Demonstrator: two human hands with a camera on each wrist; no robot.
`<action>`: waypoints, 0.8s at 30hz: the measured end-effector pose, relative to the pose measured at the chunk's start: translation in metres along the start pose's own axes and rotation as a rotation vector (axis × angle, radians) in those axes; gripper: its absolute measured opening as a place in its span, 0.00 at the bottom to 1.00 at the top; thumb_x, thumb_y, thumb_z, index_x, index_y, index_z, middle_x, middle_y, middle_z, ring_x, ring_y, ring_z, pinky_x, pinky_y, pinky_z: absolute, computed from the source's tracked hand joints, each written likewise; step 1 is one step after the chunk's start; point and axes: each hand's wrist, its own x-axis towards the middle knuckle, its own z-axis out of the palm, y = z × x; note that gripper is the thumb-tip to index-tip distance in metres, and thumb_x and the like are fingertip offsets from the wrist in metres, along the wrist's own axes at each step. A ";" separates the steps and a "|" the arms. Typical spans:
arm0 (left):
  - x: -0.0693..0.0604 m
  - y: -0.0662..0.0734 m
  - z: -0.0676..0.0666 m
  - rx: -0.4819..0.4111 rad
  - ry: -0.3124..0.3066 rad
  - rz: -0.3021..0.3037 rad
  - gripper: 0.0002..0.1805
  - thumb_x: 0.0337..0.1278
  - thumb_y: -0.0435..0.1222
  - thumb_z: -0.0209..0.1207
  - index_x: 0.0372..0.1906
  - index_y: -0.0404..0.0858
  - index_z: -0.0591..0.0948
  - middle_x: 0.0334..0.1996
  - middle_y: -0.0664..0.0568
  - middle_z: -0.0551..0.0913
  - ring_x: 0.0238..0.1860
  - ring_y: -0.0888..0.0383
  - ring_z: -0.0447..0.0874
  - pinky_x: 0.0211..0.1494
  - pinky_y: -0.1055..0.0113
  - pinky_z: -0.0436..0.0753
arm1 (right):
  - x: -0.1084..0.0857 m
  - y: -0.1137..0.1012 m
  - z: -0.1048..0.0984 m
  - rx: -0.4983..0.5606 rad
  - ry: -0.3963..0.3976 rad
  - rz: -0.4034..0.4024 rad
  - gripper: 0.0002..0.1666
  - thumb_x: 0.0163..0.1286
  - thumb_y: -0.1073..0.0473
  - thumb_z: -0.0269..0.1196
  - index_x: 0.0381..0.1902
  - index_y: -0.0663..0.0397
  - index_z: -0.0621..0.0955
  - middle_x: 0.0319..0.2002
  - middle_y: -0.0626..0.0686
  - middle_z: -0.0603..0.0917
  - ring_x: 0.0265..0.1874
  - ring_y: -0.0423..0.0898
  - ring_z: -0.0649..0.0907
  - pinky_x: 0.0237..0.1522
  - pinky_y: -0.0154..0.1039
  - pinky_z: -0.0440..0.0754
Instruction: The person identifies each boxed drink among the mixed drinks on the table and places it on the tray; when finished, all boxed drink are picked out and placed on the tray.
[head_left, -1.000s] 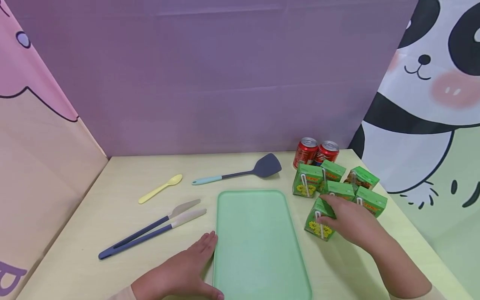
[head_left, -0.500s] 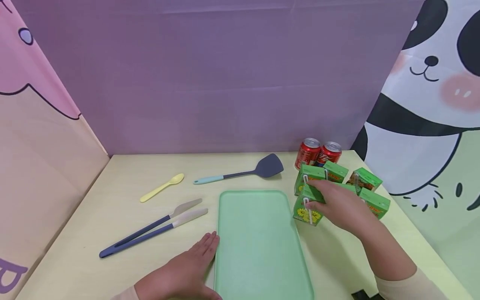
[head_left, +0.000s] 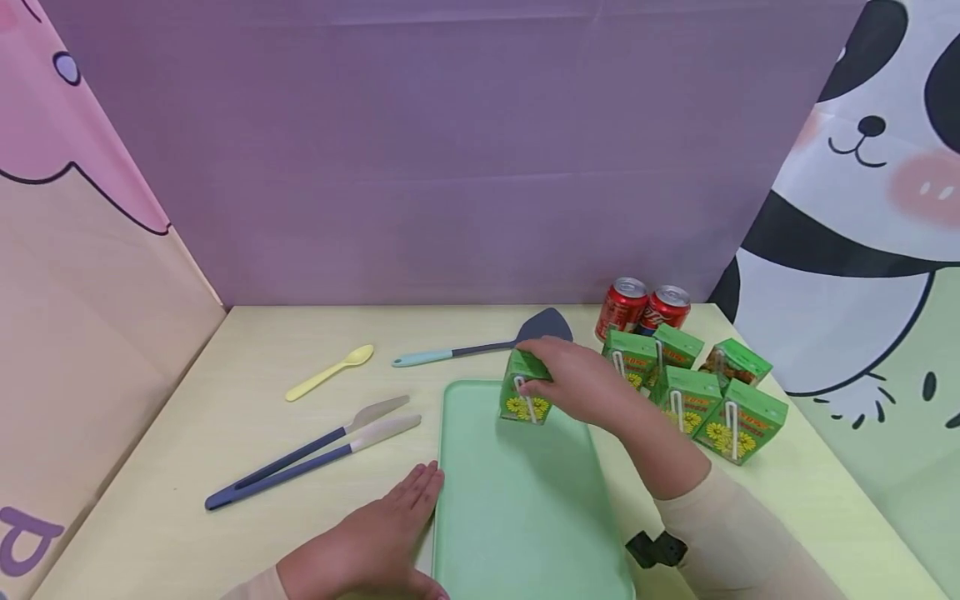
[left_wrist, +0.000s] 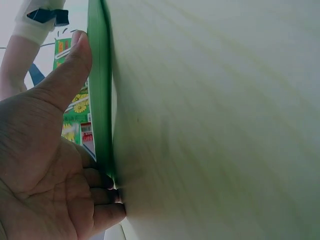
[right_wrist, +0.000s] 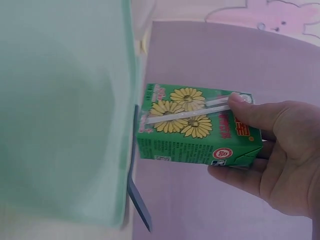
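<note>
My right hand (head_left: 581, 383) grips the top of a green drink carton (head_left: 527, 396) with yellow flowers and a white straw. In the right wrist view the thumb lies across the straw side of the carton (right_wrist: 195, 125), fingers behind. It is over the far end of the pale green tray (head_left: 525, 517); a gap shows between carton and tray in that view. My left hand (head_left: 375, 529) rests at the tray's left edge, fingers straight and touching the rim. In the left wrist view the left palm (left_wrist: 55, 170) faces the tray's side (left_wrist: 101, 100).
Several more green cartons (head_left: 686, 396) stand right of the tray, with two red cans (head_left: 628, 307) behind. A dark spatula (head_left: 543, 327) with light blue handle lies beyond the tray. Left are a yellow spoon (head_left: 330, 372) and dark blue tongs (head_left: 300, 458).
My right hand has lifted a carton from the front of the group and carried it left over the tray's far end. The left hand has stayed at the tray's edge.
</note>
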 end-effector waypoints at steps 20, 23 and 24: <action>0.002 -0.004 0.002 0.004 -0.020 0.000 0.71 0.36 0.76 0.60 0.78 0.35 0.48 0.79 0.44 0.46 0.79 0.47 0.44 0.76 0.53 0.60 | 0.060 -0.034 0.044 -0.071 -0.100 -0.062 0.35 0.68 0.46 0.65 0.69 0.48 0.70 0.61 0.51 0.77 0.57 0.48 0.79 0.57 0.47 0.79; 0.003 -0.005 0.002 0.002 -0.024 -0.006 0.71 0.36 0.76 0.60 0.78 0.36 0.48 0.79 0.45 0.46 0.79 0.47 0.44 0.76 0.53 0.61 | 0.060 -0.035 0.046 -0.084 -0.097 -0.066 0.35 0.69 0.46 0.64 0.70 0.47 0.69 0.61 0.52 0.77 0.58 0.48 0.79 0.58 0.47 0.78; 0.003 -0.005 0.003 0.003 -0.023 -0.006 0.71 0.36 0.76 0.60 0.78 0.36 0.48 0.79 0.45 0.46 0.79 0.47 0.44 0.76 0.53 0.61 | 0.060 -0.035 0.046 -0.085 -0.095 -0.068 0.35 0.69 0.46 0.64 0.70 0.47 0.69 0.60 0.52 0.77 0.58 0.48 0.79 0.58 0.47 0.78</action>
